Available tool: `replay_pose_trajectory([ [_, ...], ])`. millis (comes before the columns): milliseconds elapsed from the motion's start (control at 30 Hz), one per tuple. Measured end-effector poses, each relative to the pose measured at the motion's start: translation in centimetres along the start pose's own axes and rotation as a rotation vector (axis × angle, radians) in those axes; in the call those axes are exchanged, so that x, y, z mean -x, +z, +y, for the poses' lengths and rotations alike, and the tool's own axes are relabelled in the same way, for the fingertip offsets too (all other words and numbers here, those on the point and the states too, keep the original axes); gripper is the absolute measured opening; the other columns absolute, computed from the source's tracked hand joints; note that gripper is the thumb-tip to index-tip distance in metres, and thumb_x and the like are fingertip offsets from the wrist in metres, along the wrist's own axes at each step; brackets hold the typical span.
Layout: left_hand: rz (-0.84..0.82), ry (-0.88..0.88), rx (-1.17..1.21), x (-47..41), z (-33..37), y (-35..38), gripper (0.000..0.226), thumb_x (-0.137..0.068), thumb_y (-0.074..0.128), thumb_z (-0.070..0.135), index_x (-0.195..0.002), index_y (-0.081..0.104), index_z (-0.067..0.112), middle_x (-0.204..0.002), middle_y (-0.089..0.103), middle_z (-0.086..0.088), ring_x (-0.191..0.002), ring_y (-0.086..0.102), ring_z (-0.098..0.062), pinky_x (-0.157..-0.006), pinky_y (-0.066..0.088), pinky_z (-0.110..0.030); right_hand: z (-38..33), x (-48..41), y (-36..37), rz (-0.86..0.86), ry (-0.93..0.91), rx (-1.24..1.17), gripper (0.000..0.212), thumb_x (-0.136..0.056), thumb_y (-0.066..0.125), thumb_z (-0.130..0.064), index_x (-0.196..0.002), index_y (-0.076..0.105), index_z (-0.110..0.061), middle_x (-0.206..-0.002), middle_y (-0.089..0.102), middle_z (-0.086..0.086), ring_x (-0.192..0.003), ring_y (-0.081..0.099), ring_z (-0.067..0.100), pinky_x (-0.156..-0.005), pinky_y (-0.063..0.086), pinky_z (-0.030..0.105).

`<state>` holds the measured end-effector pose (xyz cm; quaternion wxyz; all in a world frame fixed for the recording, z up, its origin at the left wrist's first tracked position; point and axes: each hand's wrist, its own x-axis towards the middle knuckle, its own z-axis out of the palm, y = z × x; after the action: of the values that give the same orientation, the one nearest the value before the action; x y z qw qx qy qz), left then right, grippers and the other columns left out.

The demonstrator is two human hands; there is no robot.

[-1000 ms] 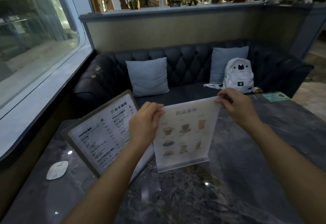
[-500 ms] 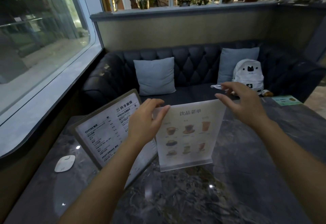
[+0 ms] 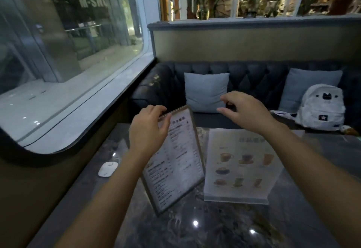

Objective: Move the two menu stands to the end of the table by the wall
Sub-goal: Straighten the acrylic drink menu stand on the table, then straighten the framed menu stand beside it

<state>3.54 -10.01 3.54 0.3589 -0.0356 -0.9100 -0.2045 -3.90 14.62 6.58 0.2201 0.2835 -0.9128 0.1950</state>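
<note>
Two menu stands are upright on the dark marble table. The framed text menu stand leans back at the left; my left hand grips its top left corner. The clear acrylic drinks menu stand, printed with pictures of cups, stands free just to its right. My right hand hovers above and behind both stands, fingers spread and curled, holding nothing.
A small white disc-shaped device lies on the table near the window wall at the left. Behind the table is a dark tufted sofa with two grey cushions and a white backpack.
Both hands have let go of the acrylic drinks stand, which now stands alone. My left hand has shifted left onto the framed menu's top corner; my right hand has lifted. The view has swung left.
</note>
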Motion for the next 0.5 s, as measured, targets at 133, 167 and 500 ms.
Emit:
replay_pose_trajectory([
  [133, 0.005, -0.068, -0.097, 0.6, -2.8, -1.7, 0.024, -0.087, 0.058, 0.024, -0.102, 0.062, 0.006, -0.095, 0.063, -0.016, -0.087, 0.057, -0.033, -0.071, 0.045, -0.044, -2.4, -3.3, 3.0, -0.192, -0.069, 0.027, 0.039, -0.087, 0.053, -0.038, -0.119, 0.051, -0.017, -0.12, 0.057, 0.007, -0.107, 0.051, 0.025, -0.077, 0.038, 0.033],
  [167, -0.005, -0.082, -0.094, 0.9, -3.2, -2.0, 0.024, -0.087, 0.058, 0.024, -0.102, 0.061, 0.006, -0.096, 0.063, -0.016, -0.088, 0.057, -0.032, -0.072, 0.046, -0.044, -2.8, -4.0, 3.6, -0.235, -0.078, 0.037, 0.04, -0.087, 0.053, -0.038, -0.121, 0.049, -0.018, -0.122, 0.056, 0.007, -0.108, 0.051, 0.025, -0.077, 0.038, 0.034],
  [500, -0.138, -0.282, -0.032, 2.0, -6.5, -3.0, 0.024, -0.092, 0.046, 0.035, -0.105, 0.057, 0.018, -0.098, 0.066, -0.004, -0.085, 0.06, -0.023, -0.069, 0.051, -0.041, -4.9, -8.3, 7.9, -0.437, -0.067, 0.062, 0.033, -0.088, 0.051, -0.036, -0.12, 0.053, -0.027, -0.12, 0.056, 0.004, -0.11, 0.051, 0.027, -0.078, 0.04, 0.036],
])
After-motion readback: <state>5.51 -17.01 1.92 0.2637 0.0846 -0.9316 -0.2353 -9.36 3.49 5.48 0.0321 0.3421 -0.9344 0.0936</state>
